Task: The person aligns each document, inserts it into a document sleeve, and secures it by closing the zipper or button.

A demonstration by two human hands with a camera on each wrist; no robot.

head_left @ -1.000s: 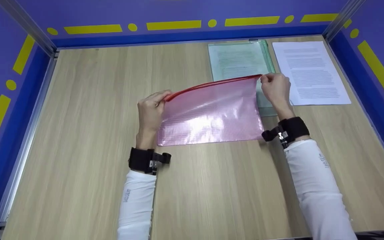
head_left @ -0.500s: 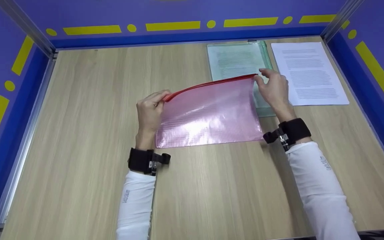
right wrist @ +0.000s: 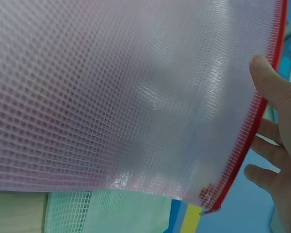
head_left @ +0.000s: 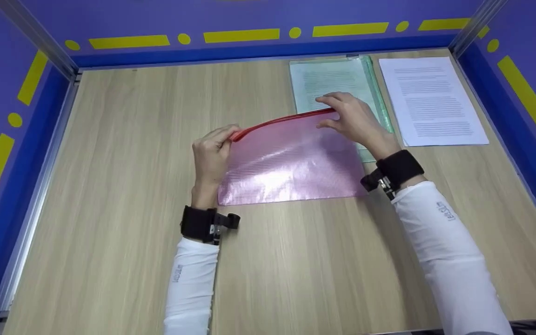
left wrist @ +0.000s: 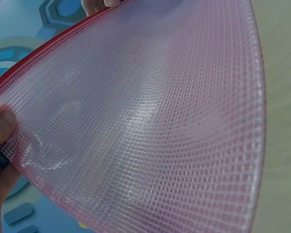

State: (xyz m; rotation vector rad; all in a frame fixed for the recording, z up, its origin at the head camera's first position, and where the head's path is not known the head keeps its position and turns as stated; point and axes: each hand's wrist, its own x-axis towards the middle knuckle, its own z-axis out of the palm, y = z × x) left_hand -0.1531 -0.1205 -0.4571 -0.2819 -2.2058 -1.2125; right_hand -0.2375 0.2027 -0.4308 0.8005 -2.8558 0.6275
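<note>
A pink translucent mesh zipper pouch (head_left: 291, 163) with a red zipper edge (head_left: 286, 118) is held raised at its top, its lower edge towards the person. My left hand (head_left: 212, 156) pinches the upper left corner, thumb on the front face in the left wrist view. At the right part of the red edge, my right hand (head_left: 354, 118) has its fingers spread. In the right wrist view its thumb (right wrist: 269, 80) lies over the front face and the other fingers are behind the edge. Whether it touches the pouch is hard to tell.
Behind the pouch lies a green mesh zipper pouch (head_left: 333, 81) with printed paper inside, partly covered from view. To its right is a white printed paper stack (head_left: 431, 100). Blue panels with yellow marks (head_left: 240, 36) border the wooden table (head_left: 133, 186).
My right hand has let go of the pink pouch's upper right corner, spread its fingers and moved left along the red edge. The left hand keeps its grip in place.
</note>
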